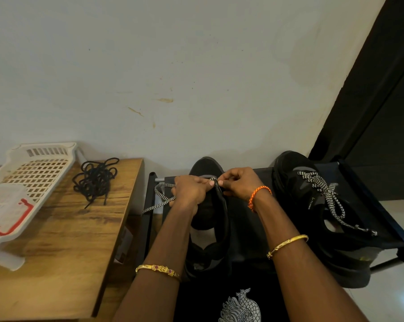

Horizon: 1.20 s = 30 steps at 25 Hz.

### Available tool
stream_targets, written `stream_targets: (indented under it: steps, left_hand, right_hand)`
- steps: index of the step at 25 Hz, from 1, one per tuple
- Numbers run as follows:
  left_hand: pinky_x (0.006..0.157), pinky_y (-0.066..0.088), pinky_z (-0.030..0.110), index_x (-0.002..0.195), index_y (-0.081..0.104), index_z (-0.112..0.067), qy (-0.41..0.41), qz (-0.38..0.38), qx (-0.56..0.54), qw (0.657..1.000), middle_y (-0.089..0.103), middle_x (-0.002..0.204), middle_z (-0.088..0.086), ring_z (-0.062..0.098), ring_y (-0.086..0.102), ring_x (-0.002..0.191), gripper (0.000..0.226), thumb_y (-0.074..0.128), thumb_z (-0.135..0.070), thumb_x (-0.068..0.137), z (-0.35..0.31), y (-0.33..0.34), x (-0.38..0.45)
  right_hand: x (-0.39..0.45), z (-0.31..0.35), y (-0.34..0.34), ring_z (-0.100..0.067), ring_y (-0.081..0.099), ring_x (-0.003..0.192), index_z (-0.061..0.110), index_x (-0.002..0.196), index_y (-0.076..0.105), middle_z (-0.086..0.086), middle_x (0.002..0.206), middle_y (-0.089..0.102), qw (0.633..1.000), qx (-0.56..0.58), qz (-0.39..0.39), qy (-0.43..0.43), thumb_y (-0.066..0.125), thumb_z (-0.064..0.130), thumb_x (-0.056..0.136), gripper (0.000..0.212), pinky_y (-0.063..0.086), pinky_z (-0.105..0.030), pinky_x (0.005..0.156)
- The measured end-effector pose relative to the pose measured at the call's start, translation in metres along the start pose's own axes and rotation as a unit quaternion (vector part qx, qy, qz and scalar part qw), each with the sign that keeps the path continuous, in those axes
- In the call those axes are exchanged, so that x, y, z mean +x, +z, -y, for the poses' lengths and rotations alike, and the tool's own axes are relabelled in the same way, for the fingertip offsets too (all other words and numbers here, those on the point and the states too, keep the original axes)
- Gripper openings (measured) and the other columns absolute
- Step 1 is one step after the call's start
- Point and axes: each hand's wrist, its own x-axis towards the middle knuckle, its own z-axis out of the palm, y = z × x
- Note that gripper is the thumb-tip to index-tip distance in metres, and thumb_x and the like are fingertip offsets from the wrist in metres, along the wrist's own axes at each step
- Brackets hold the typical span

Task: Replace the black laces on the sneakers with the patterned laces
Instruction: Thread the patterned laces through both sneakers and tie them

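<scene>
We pinch the patterned lace (160, 201) with both hands – left hand (189, 191), right hand (239, 183) – at the toe eyelets of the left sneaker (209, 219), which stands on the rack (254, 228) so it stays steady; the black laces (95, 180) lie aside on the table (64, 240).

The left hand (190, 191) and right hand (239, 183) covered the front eyelets of the near sneaker (210, 219), so how the patterned lace (160, 201) ran there could not be told. The basket (31, 182) was cut by the left edge, its label blurred. The laced sneaker (322, 217) bore lettering too small to read.
</scene>
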Motion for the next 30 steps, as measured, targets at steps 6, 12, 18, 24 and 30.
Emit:
stream_targets:
  steps: [6,12,18,24,30]
  left_hand:
    - [0.089,0.05,0.05,0.062,0.072,-0.041,0.03,0.0,0.048,0.998,0.067,0.105,0.007,0.03,0.062,0.104,0.019,0.072,-0.051,0.046,-0.005,-0.003,-0.009]
    - [0.088,0.053,0.045,0.069,0.071,-0.042,0.048,-0.002,0.018,0.999,0.07,0.096,0.003,0.029,0.061,0.105,0.027,0.077,-0.036,0.043,-0.017,-0.02,-0.038]
    - [0.097,0.048,0.043,0.092,0.053,-0.027,0.04,-0.061,0.017,0.997,0.043,0.126,0.009,0.028,0.05,0.113,0.037,0.079,-0.018,0.067,-0.027,-0.021,-0.055]
    - [0.107,0.037,0.042,0.127,0.039,-0.02,0.027,-0.046,0.08,0.995,0.027,0.136,0.01,0.027,0.034,0.125,0.063,0.074,-0.025,0.075,-0.028,-0.027,-0.069]
    - [0.111,0.032,0.044,0.133,0.031,-0.022,0.052,-0.033,0.116,0.991,0.022,0.138,0.01,0.028,0.028,0.129,0.07,0.071,-0.027,0.076,-0.022,-0.029,-0.08]
  right_hand:
    - [0.003,0.003,0.006,-0.017,0.056,0.081,0.017,0.073,0.055,0.0,0.077,0.057,0.996,-0.09,-0.009,0.002,0.049,0.003,0.088,0.021,0.05,-0.032,0.079]
    - [-0.006,0.004,-0.026,-0.013,0.054,0.063,0.007,0.07,0.051,-0.006,0.069,0.054,0.997,-0.009,-0.058,0.049,0.049,-0.005,0.089,0.022,0.051,-0.022,0.06]
    - [-0.012,-0.016,-0.085,-0.031,0.064,0.084,0.009,0.075,0.057,-0.016,0.088,0.065,0.952,-0.047,-0.295,0.058,0.046,0.012,0.085,0.015,0.053,-0.042,0.086]
    - [-0.033,-0.002,-0.063,-0.039,0.05,0.111,0.003,0.102,0.064,-0.022,0.119,0.054,0.914,-0.194,-0.355,-0.027,0.055,0.005,0.082,0.022,0.039,-0.035,0.095]
    - [-0.028,0.009,0.006,-0.02,0.055,0.111,0.022,0.102,0.068,0.001,0.108,0.068,0.95,-0.289,-0.062,-0.104,0.056,0.019,0.091,0.017,0.029,-0.033,0.099]
